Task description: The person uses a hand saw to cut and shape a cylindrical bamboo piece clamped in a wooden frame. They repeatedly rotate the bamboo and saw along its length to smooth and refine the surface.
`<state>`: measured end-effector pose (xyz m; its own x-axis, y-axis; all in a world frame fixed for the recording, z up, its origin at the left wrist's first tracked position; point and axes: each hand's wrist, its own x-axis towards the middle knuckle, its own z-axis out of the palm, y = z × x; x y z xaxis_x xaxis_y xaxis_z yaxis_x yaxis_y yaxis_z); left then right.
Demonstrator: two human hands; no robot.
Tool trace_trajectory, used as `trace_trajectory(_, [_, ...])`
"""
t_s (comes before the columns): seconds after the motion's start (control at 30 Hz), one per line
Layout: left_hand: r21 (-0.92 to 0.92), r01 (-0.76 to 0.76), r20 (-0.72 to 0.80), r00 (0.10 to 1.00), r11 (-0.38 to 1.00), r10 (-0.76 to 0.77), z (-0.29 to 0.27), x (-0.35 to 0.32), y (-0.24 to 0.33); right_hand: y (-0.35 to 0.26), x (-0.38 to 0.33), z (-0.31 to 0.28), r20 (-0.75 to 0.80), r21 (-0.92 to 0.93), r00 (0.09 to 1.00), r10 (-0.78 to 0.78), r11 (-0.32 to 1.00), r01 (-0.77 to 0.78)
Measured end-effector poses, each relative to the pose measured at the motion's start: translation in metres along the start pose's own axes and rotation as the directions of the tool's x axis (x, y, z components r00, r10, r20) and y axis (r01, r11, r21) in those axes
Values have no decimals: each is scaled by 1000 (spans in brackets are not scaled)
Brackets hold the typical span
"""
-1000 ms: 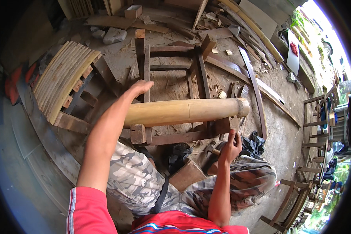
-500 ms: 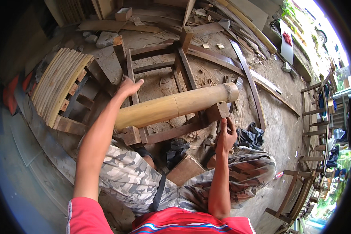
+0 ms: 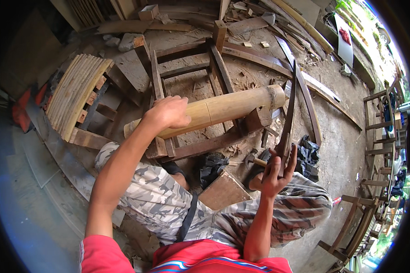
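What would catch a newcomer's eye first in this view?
Probably the thick bamboo pole lying slantwise across the dark wooden frame in the middle, with the left hand on it. Next comes the long, dark saw in the right hand, its tapering blade pointing up, right of the frame. At far left, a pale slatted seat also stands out.

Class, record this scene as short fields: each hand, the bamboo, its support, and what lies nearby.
Left hand: on top of the bamboo
Right hand: holding a saw, blade pointing away from the body
Bamboo: lying across the frame
Support: dark wooden frame
Left of frame: slatted bench
Left of right hand: hammer
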<state>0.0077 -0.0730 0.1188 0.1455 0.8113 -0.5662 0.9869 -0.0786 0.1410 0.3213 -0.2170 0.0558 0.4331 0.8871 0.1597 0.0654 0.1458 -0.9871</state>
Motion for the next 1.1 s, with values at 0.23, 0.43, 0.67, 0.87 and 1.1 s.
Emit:
trace_trajectory(0.23, [72,89,-46,995,993,-85,36,6,43,-8,-42,-1,296,-147,940,-171,964,222])
trace_trajectory(0.43, [9,172,-105,980,985,-170,55,34,35,4,-65,12,451,-158,892,-21,982,103])
trace_trajectory(0.67, [-39,71,-127,989,997,-75,48,43,27,11,-78,12,492,-213,868,74,976,37])
trace_trajectory(0.87, [-57,-83,-177,982,995,72,48,50,14,17,-86,12,499,-203,864,61,978,49])
trace_trajectory(1.1, [-97,-155,-222,966,983,130,47,53,4,3,-81,5,522,-190,791,320,947,-258])
